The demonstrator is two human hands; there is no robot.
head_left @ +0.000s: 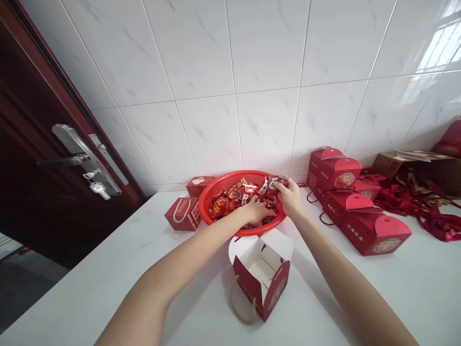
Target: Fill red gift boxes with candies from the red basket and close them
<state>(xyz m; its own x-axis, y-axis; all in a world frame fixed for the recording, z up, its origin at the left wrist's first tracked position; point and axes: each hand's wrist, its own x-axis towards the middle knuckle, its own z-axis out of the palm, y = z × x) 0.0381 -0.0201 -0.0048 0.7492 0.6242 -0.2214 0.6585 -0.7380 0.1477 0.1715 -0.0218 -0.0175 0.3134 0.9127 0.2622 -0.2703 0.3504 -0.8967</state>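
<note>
Where the open box [248, 283] stands: nearest on the table [201, 298], in front of the basket, its white-lined flaps spread, a rope handle [234, 305] hanging down the left side.
Left hand: over the sweets in the basket, fingers bent down among them; cannot tell whether they grip any [256, 213].
Right hand: thumb and fingers pinched on a red wrapped packet [281, 180] above the basket's right rim, apart from the left hand [289, 196].
Basket: red, full of wrapped sweets [225, 206], by the table's back edge [205, 211].
Left boxes: two small red ones beside the basket, toward the table's back left corner [183, 214].
Right boxes: red, closed, grouped right of the basket, some stacked [367, 226].
Ribbons: red, heaped before a brown carton [387, 168], farther right [399, 199].
</note>
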